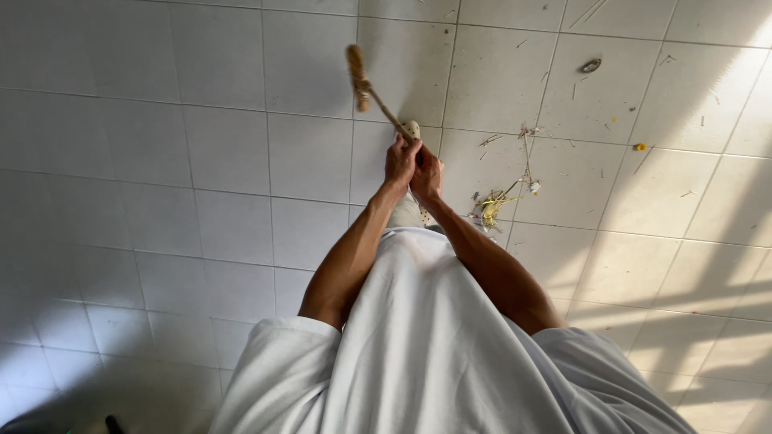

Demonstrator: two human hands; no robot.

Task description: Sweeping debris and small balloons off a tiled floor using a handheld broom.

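I look straight down at a white tiled floor [201, 161]. A wooden-handled broom [368, 92] reaches away from me, its straw head near the top centre. My left hand [400, 161] and my right hand [428, 173] are both wrapped around the handle, close together, in front of my white shirt. A light-coloured shoe tip [412, 128] shows just past the hands.
A small heap of yellow-green stems and scraps [492, 205] lies to the right of my hands. Twigs and bits are scattered over the upper right tiles, with a small round ring [591, 65] and an orange bit [640, 147]. Sunlight falls across the right side.
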